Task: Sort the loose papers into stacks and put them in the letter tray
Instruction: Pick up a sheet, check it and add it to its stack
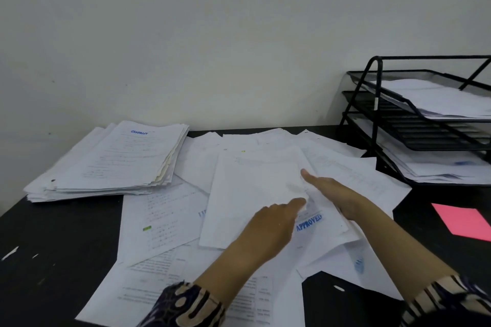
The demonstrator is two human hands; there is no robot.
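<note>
Loose white papers [170,220] lie spread over the black desk [53,247]. A thick squared stack of papers [114,164] with a blue APPROVED stamp sits at the left. A mostly blank sheet [249,194] lies on top of the spread in the middle. My left hand [273,220] pinches that sheet's right edge, which curls up. My right hand [337,194] lies with fingers slipped under the same edge, thumb pointing up. A black mesh letter tray [372,103] with three tiers stands at the right, with papers in the top and bottom tiers.
A pink sheet [465,223] lies on the desk at the right, in front of the tray. A pale wall runs behind the desk. Another sheet stamped APPROVED [309,221] lies under my hands. Bare desk shows at the front left.
</note>
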